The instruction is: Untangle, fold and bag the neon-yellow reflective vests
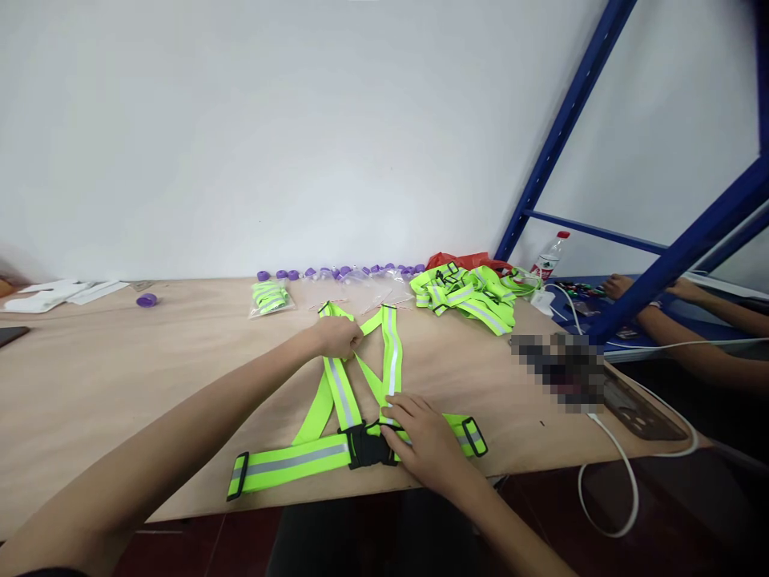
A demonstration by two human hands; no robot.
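A neon-green reflective harness (294, 461) lies spread on the table, its black buckle (368, 446) near the front edge. My left hand (340, 336) is closed on a strap in the upper part of the harness, near the left shoulder strap. Fingers spread, my right hand (424, 437) rests flat on the harness just right of the buckle, over the lower end of the right shoulder strap.
A pile of green straps (469, 296) lies at the back right, beside a red-capped bottle (548, 256). A bagged harness (270, 297), clear bags (378, 288) and purple rolls (282, 274) line the back. Another person's hands (618, 285) are beyond the blue frame (649, 292).
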